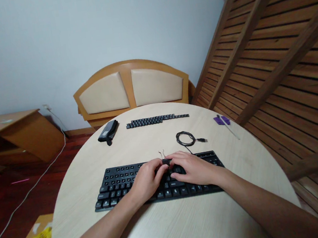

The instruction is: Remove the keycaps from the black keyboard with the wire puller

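Note:
A black keyboard (118, 187) lies across the near half of the table. Its upper left rows show bare switch posts where keycaps are off, while the lower rows carry keycaps. Over its middle, my left hand (148, 177) pinches a small wire keycap puller (165, 161) between thumb and fingers. Two thin bent wires stick up from the puller's dark body. My right hand (191, 166) meets it from the other side, index fingertip against the dark piece and thumb lower, over the keys. Whether a keycap sits in the puller is hidden by my fingers.
Loose black keycaps (150, 121) stand in rows at the table's (174, 227) far side. A dark folded pouch (108, 132) lies left of them. The coiled USB cable (185, 139) rests behind the keyboard. At right lie a purple cloth (221, 120) and a thin white brush-like stick (230, 128).

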A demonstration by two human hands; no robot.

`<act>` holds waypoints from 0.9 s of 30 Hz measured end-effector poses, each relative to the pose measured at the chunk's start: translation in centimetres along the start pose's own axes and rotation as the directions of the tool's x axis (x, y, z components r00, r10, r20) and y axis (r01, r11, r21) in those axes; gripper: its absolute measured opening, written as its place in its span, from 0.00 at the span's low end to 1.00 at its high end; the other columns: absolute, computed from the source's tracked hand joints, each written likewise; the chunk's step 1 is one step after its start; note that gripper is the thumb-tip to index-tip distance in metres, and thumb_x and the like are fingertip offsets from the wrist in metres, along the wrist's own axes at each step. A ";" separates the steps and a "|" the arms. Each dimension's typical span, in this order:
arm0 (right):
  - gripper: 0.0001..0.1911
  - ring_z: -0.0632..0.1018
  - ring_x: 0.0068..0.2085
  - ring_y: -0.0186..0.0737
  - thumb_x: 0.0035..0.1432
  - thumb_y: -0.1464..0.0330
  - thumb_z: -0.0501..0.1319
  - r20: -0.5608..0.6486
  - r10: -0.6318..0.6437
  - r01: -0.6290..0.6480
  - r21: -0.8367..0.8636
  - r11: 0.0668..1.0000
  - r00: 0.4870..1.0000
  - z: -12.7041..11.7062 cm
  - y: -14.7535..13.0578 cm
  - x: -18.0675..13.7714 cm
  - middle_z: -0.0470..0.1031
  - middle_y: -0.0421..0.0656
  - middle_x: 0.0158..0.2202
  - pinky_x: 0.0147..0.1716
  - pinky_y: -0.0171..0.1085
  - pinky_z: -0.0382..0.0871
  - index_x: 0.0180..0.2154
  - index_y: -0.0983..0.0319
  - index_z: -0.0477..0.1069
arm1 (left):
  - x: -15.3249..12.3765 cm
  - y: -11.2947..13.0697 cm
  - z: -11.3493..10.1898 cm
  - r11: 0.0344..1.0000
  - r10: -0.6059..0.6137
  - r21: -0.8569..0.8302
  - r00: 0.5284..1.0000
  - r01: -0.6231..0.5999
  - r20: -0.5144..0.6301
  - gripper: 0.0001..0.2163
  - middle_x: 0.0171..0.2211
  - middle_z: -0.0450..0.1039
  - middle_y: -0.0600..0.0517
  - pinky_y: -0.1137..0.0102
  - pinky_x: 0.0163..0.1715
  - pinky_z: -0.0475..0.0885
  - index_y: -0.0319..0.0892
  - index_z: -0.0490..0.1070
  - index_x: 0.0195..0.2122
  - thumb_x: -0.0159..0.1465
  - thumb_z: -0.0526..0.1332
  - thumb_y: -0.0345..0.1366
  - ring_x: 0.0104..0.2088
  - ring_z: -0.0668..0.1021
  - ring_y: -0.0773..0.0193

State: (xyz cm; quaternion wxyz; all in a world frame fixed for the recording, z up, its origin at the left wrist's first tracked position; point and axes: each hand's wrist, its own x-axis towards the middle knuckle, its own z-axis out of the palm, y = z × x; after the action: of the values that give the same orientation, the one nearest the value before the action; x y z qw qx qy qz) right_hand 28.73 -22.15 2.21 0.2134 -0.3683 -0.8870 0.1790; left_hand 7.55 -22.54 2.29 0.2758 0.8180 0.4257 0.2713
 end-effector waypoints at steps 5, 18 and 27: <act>0.07 0.71 0.56 0.45 0.60 0.65 0.64 -0.030 0.024 -0.024 -0.002 1.000 0.999 0.5 0.0 0.1 0.73 0.44 0.55 0.57 0.45 0.64 0.40 0.60 0.73 | 0.1 0.0 0.0 0.998 -0.018 -0.053 1.000 0.018 -0.006 0.12 0.28 0.75 0.52 0.71 0.32 0.64 0.41 0.71 0.32 0.70 0.53 0.38 0.30 0.74 0.63; 0.04 0.75 0.50 0.41 0.65 0.68 0.58 -0.093 0.044 -0.034 0.103 0.994 0.995 0.4 -0.6 0.4 0.75 0.44 0.48 0.51 0.41 0.67 0.38 0.60 0.71 | 0.5 -1.7 0.8 0.869 -0.156 -0.481 0.987 0.118 -0.039 0.15 0.34 0.78 0.48 0.67 0.39 0.73 0.40 0.70 0.35 0.69 0.54 0.46 0.35 0.80 0.59; 0.09 0.75 0.45 0.42 0.58 0.68 0.66 -0.104 0.061 -0.049 0.117 0.992 0.993 0.5 -0.4 0.5 0.76 0.42 0.41 0.47 0.41 0.67 0.41 0.59 0.71 | 0.4 -1.4 0.6 0.888 -0.146 -0.451 0.985 0.091 -0.089 0.14 0.32 0.78 0.49 0.66 0.39 0.73 0.40 0.70 0.33 0.69 0.56 0.45 0.35 0.80 0.60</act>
State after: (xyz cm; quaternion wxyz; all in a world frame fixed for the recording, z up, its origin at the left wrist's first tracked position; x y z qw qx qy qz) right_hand 27.91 -22.18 2.07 0.2765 -0.3891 -0.8520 0.2153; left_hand 7.41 -21.62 1.04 0.4456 0.6876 0.4173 0.3930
